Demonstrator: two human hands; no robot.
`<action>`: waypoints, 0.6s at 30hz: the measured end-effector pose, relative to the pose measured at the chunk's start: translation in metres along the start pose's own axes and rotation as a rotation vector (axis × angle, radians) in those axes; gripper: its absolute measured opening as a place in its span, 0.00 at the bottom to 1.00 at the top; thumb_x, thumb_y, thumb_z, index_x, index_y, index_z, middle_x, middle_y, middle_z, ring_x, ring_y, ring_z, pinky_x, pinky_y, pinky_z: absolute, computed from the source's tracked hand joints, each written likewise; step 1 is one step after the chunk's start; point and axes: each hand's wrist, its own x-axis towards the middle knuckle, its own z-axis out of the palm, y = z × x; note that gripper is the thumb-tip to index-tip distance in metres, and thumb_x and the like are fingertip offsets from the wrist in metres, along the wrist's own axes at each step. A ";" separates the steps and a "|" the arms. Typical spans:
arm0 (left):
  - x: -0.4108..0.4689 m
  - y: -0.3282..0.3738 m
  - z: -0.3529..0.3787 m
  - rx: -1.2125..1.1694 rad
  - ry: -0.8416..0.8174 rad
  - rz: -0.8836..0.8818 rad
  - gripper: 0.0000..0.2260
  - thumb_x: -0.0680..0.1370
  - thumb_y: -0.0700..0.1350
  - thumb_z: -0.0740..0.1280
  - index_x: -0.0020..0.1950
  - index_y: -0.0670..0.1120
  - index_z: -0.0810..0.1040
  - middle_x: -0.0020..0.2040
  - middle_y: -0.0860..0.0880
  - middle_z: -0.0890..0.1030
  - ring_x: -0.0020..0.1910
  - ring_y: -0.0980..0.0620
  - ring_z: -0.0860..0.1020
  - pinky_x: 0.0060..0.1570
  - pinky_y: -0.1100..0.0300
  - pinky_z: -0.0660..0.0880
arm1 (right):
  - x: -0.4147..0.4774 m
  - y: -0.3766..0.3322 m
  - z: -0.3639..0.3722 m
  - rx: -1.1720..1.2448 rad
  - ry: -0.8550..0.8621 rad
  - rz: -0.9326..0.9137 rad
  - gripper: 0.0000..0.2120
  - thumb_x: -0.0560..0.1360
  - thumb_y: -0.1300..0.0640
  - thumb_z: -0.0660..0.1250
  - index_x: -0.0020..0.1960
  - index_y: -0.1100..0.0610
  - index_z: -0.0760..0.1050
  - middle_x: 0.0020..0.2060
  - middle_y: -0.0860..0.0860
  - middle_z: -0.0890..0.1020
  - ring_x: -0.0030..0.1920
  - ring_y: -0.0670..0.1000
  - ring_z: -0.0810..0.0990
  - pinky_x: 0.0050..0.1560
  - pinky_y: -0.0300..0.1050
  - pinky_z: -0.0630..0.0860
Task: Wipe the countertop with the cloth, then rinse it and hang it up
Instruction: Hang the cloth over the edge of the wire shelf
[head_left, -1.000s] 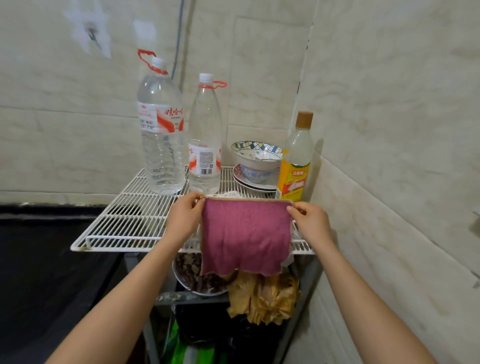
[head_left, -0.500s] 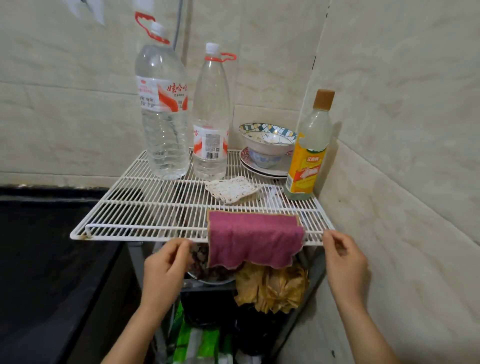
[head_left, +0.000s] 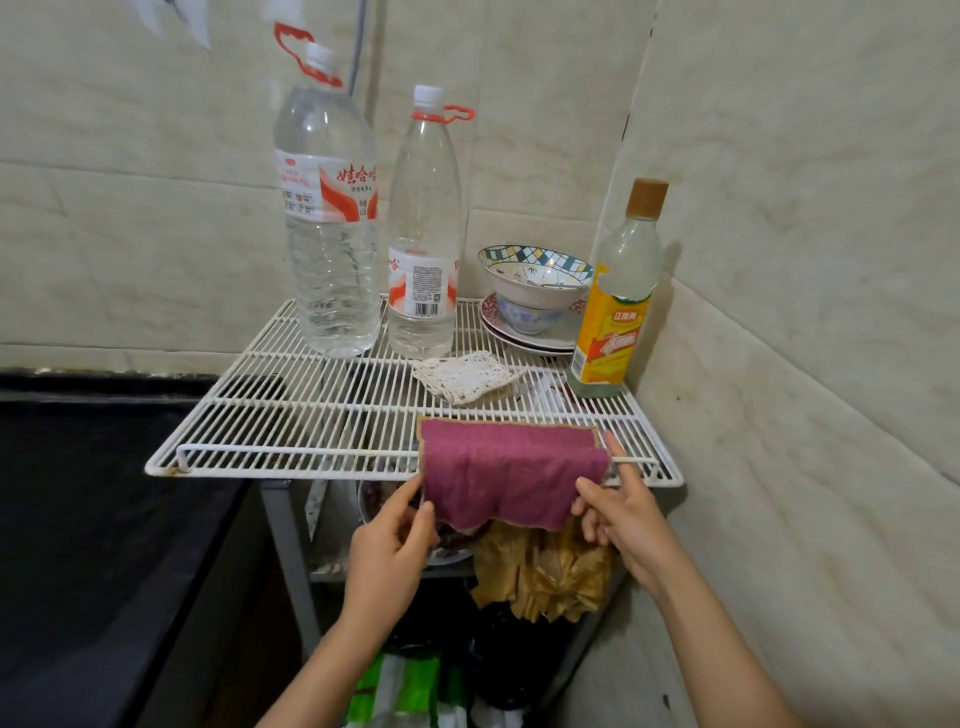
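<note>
A magenta cloth with a tan border hangs folded over the front rail of a white wire rack. My left hand is at the cloth's lower left edge and pinches it between thumb and forefinger. My right hand is at the lower right corner, with the thumb on the front of the cloth and fingers behind it; one finger points up past the rail. The dark countertop lies to the left, below the rack.
On the rack stand two clear water bottles, a stack of bowls on plates, a yellow-labelled bottle and a white crocheted pad. Tiled walls close the back and right. Below hang tan dried sheets and a dish of food.
Both hands let go of the cloth's top corners and dropped below the rack; now they have come back up to its hanging lower edge, one at each side.
</note>
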 end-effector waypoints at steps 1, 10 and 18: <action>0.001 0.003 0.003 -0.021 0.001 -0.004 0.19 0.79 0.41 0.61 0.68 0.52 0.67 0.30 0.59 0.79 0.27 0.61 0.74 0.35 0.53 0.74 | 0.002 0.000 0.001 0.041 -0.012 0.014 0.28 0.75 0.63 0.64 0.63 0.36 0.59 0.27 0.53 0.76 0.21 0.46 0.70 0.20 0.35 0.64; -0.007 0.014 0.024 0.020 0.027 0.031 0.22 0.79 0.42 0.61 0.68 0.58 0.58 0.34 0.51 0.79 0.28 0.53 0.73 0.31 0.51 0.72 | 0.006 0.017 -0.003 0.168 0.308 -0.031 0.05 0.73 0.65 0.67 0.45 0.56 0.78 0.20 0.46 0.71 0.19 0.42 0.66 0.20 0.33 0.65; 0.019 0.020 0.041 -0.206 -0.132 -0.200 0.28 0.78 0.40 0.62 0.69 0.62 0.53 0.40 0.44 0.80 0.27 0.51 0.75 0.32 0.54 0.76 | 0.005 0.018 -0.025 0.121 0.236 0.032 0.04 0.74 0.63 0.65 0.44 0.55 0.74 0.24 0.49 0.71 0.21 0.43 0.67 0.21 0.34 0.65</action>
